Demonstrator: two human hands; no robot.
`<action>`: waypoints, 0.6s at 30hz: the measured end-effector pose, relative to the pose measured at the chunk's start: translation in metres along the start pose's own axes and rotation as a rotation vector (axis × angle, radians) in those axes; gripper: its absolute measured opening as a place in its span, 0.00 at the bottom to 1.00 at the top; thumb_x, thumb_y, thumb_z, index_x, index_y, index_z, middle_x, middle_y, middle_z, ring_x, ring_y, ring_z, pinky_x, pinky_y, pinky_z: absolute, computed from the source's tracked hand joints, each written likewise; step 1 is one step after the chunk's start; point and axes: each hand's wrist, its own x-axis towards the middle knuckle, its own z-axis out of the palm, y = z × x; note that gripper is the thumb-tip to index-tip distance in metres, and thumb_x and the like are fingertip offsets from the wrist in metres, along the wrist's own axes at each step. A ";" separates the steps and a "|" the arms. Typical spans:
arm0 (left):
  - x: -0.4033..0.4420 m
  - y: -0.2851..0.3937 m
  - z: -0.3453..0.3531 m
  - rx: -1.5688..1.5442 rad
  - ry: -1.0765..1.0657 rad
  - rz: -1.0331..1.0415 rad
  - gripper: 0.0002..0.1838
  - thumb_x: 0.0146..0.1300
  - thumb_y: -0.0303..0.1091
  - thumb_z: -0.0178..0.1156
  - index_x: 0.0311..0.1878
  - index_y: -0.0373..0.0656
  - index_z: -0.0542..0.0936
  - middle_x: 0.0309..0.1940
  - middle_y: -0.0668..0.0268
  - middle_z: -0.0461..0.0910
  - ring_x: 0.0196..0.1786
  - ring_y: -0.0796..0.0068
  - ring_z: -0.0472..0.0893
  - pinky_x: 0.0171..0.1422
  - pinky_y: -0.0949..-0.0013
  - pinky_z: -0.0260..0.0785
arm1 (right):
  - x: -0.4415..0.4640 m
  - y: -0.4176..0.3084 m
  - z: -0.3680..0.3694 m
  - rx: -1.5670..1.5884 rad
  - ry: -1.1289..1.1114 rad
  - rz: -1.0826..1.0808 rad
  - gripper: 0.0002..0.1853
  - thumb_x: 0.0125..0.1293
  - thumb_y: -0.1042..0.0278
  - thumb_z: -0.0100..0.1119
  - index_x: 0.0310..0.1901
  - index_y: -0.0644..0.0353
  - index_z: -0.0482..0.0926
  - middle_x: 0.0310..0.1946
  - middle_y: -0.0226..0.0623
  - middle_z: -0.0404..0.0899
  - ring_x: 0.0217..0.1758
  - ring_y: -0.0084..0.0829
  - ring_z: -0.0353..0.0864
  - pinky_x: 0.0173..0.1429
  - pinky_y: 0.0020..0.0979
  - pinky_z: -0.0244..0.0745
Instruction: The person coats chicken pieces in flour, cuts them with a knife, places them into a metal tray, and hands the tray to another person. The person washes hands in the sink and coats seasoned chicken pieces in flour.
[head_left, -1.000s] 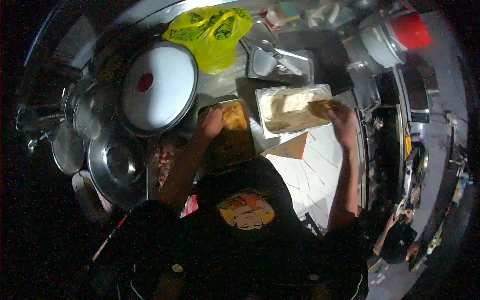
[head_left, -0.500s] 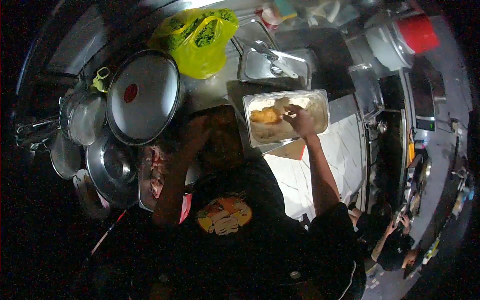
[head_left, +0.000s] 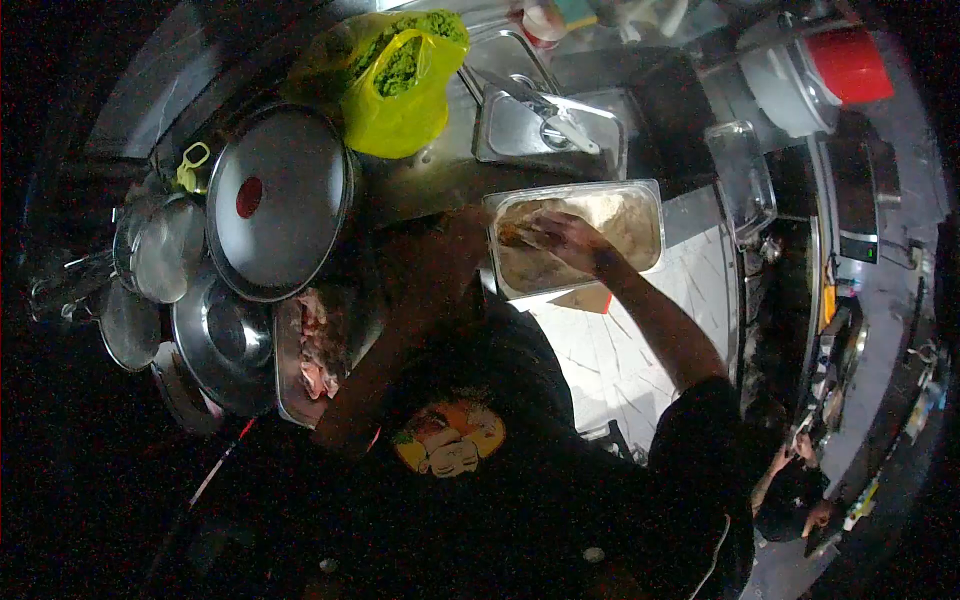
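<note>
My right hand (head_left: 568, 240) is down in a rectangular metal pan (head_left: 661, 225) of pale, flour-like powder (head_left: 628, 228). Its fingers look stretched out over an orange-brown coated piece (head_left: 515, 236) at the pan's left end; the piece is partly covered and too unclear to name exactly. In deep shadow, my left hand (head_left: 465, 240) reaches toward the pan's left side, over a dark area. The fingers of that hand do not show clearly.
Left of me are a metal tray of raw meat (head_left: 313, 345), a large round lid (head_left: 280, 200), a steel bowl (head_left: 225, 335) and strainers (head_left: 165, 250). Beyond are a yellow bag of greens (head_left: 400, 110) and a metal lid with a utensil (head_left: 555, 130). Another person (head_left: 795, 490) works at lower right.
My right hand has moved left and lower over the orange-brown piece, from a pinch above the powder. My left arm has swung right, toward the pan.
</note>
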 end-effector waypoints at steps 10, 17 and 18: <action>-0.020 -0.003 0.022 0.275 -0.136 0.267 0.27 0.67 0.33 0.56 0.68 0.37 0.72 0.72 0.57 0.69 0.74 0.61 0.69 0.77 0.48 0.58 | -0.014 0.048 -0.014 -0.035 -0.252 -0.149 0.21 0.75 0.65 0.53 0.68 0.55 0.72 0.65 0.43 0.74 0.67 0.39 0.75 0.73 0.38 0.70; 0.001 0.007 0.104 0.258 -0.238 0.191 0.32 0.63 0.40 0.61 0.67 0.31 0.70 0.69 0.48 0.69 0.73 0.50 0.66 0.79 0.48 0.55 | -0.044 0.071 0.004 -0.623 -0.247 -0.467 0.28 0.73 0.69 0.52 0.73 0.62 0.63 0.72 0.41 0.67 0.66 0.38 0.72 0.68 0.37 0.72; 0.007 0.016 0.110 0.247 -0.252 0.121 0.33 0.63 0.40 0.62 0.67 0.30 0.70 0.69 0.46 0.68 0.74 0.48 0.64 0.80 0.48 0.54 | -0.051 0.077 0.003 -0.699 -0.343 -0.407 0.29 0.72 0.70 0.52 0.73 0.63 0.62 0.73 0.40 0.66 0.66 0.38 0.72 0.68 0.37 0.72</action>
